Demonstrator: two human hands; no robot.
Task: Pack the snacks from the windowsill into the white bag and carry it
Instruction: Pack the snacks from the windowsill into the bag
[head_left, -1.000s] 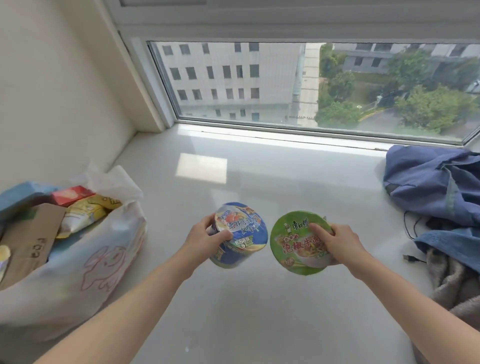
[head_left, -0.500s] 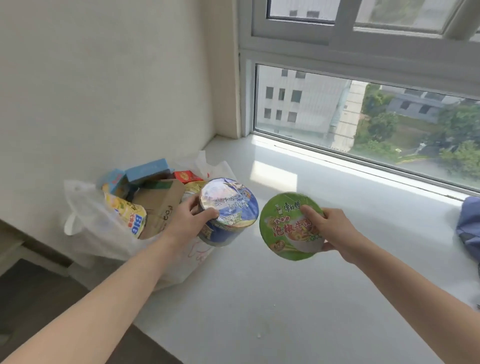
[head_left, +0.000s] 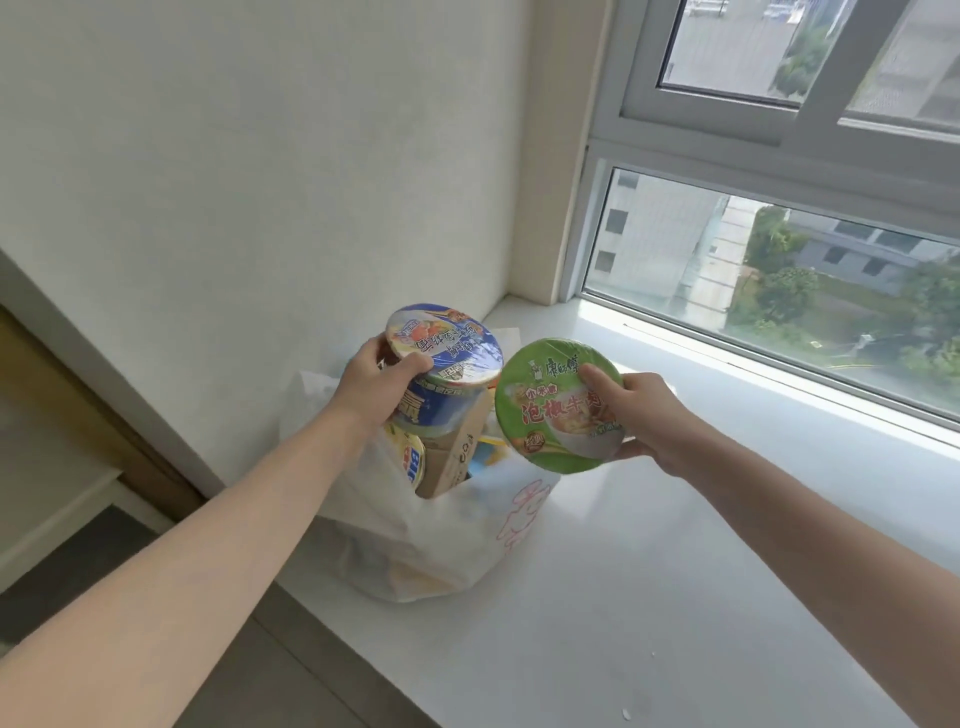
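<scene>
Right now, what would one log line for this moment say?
left hand: holds blue cup over bag | right hand: holds green bowl beside it | neither packed yet

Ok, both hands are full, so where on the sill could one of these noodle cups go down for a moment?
The windowsill is bare right of the white bag, from the window frame to the near edge under the right hand. The bag's mouth is crowded: a cardboard box and packets fill it beneath the blue cup and green cup.
</scene>
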